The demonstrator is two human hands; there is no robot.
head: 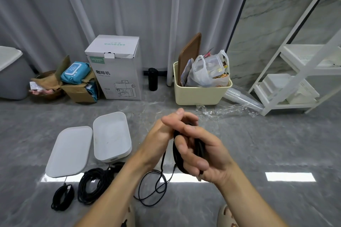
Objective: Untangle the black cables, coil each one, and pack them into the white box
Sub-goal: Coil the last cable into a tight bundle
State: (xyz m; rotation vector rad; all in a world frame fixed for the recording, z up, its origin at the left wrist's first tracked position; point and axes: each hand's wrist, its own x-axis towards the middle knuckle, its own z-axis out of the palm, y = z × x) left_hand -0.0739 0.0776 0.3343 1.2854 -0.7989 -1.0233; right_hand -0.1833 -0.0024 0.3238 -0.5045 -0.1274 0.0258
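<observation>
My right hand (201, 155) grips a partly wound coil of black cable (178, 160) in front of me, above the floor. My left hand (166, 129) pinches the same cable near the top of the coil. The cable's loose end hangs down and loops on the floor (151, 191). The open white box (96, 143) lies on the floor to the left, with its white lid (70, 151) flat beside it. Two coiled black cables lie in front of the lid, a small one (62, 198) and a larger one (94, 184).
Along the curtain stand a coffee-machine carton (118, 72), a torn cardboard box with wipes (81, 83), a black bottle (152, 79) and a cream bin of bags (201, 92). A white shelf rack (295, 83) stands at right. My slippered feet (227, 215) show below.
</observation>
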